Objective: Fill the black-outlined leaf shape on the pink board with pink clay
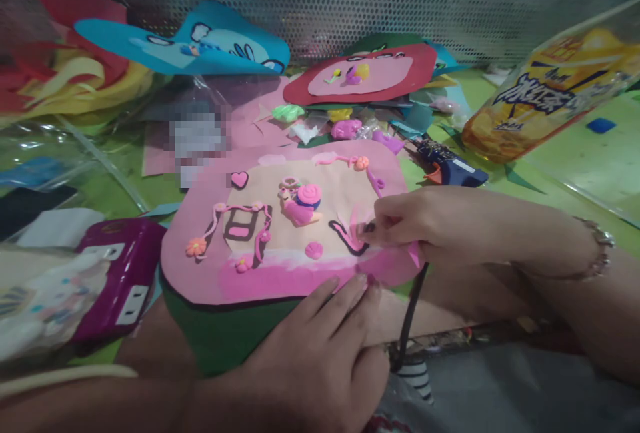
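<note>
A pink rounded paper sheet (200,186) with a cream middle lies flat, decorated with a clay snail (301,203), a pink clay shell (314,250), clay flowers and a pink heart (239,180). My right hand (415,226) is closed in a pinch at the right side of a black-edged pink paper cutout (345,236); its fingertips are partly blurred and hide that end. Spread flat over the lower edge of the sheet, my left hand (330,346) presses with outstretched fingers and holds nothing. Green paper (210,333) shows beneath the sheet.
At the back stand a blue paper piece (220,26) and a red-edged one (360,73). Small clay lumps (346,129) lie before them. A drink bottle (545,96) leans at right, near a dark blue tool (450,163). A purple case (120,273) sits left.
</note>
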Motion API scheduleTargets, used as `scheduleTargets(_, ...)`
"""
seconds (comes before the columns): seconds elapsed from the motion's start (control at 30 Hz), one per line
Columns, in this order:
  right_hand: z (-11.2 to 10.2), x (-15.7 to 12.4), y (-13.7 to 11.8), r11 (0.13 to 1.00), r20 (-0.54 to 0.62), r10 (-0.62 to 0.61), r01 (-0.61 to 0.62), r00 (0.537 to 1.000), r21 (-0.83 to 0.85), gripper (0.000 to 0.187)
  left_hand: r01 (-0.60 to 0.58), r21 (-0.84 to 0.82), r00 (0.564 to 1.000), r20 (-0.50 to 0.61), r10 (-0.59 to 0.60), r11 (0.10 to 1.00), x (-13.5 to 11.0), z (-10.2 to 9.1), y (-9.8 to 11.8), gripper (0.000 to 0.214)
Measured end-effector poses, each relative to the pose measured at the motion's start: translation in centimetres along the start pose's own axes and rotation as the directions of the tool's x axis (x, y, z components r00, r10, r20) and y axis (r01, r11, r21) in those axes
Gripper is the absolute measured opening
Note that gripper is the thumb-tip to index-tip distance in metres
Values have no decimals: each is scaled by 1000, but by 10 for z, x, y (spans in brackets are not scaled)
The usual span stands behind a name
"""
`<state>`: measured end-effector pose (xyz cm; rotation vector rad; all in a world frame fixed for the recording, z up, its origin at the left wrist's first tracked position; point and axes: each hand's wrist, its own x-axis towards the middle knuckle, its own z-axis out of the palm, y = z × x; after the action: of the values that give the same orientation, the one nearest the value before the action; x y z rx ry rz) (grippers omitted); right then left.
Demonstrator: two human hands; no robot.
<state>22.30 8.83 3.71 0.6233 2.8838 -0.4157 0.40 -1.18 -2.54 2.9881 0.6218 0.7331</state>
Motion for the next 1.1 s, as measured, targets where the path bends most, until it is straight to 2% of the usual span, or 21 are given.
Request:
scheduleTargets(0.07,-2,0,0,1000,-3,-1,1,1000,20,32,6,4,1000,3,-6,1000,0,0,0,21)
scheduleTargets(0.2,-6,-2,0,998,-40,65,-65,997,-1,51,17,-6,1000,-5,-17,1000,-1,1,1,20)
scheduleTargets(0.27,-7,-3,1,997,-56,83,-83,995,-8,53,19,-11,1000,-8,-19,1000,-2,1,1,20)
scheduleTargets(0.5,-6,-4,2,996,-31,85,-85,996,16,46,14,11,1000,-3,-14,1000,0,3,0,20)
scheduleTargets(0.8,-4,-7,7,994,-42,95,-96,995,-42,42,16,-4,1000,4,-16,1000,-1,1,0,23)
scheduleTargets(1.1,0,-6,0,954,-53,65,-77,997,-290,30,7,-3,1000,-4,-7,1000,0,4,0,23)
